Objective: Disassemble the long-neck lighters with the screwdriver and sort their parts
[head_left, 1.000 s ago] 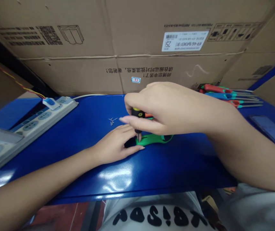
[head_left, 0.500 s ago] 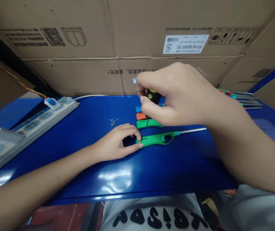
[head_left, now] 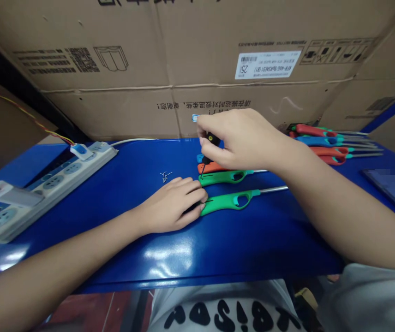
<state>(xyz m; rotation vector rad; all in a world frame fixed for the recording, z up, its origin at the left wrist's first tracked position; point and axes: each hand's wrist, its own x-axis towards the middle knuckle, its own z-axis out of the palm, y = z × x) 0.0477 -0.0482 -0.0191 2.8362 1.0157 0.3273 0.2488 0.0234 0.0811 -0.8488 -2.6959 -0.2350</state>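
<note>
My right hand [head_left: 242, 140] is closed round the black handle of a screwdriver [head_left: 212, 138], held upright with its thin shaft pointing down. The shaft's tip is at the handle end of a green gas lighter [head_left: 221, 178] lying on the blue table. Closer to me lies another green gas lighter [head_left: 223, 204], and my left hand [head_left: 175, 205] has its fingers closed on that one's handle end. Beyond them lie an orange lighter [head_left: 206, 167] and a blue lighter [head_left: 200, 159], partly hidden by my right hand. A small pile of screws [head_left: 164, 176] rests behind my left hand.
A white power strip [head_left: 54, 184] with plugs runs along the left side. Several more lighters [head_left: 336, 143] lie at the back right, with a dark flat phone-like device [head_left: 391, 191] nearer. A large cardboard box [head_left: 128, 106] stands behind the blue table [head_left: 253, 249].
My right hand has lowered the screwdriver, from above the lighters to the end of the farther green one. My left fingers have curled in more. The view has shifted slightly.
</note>
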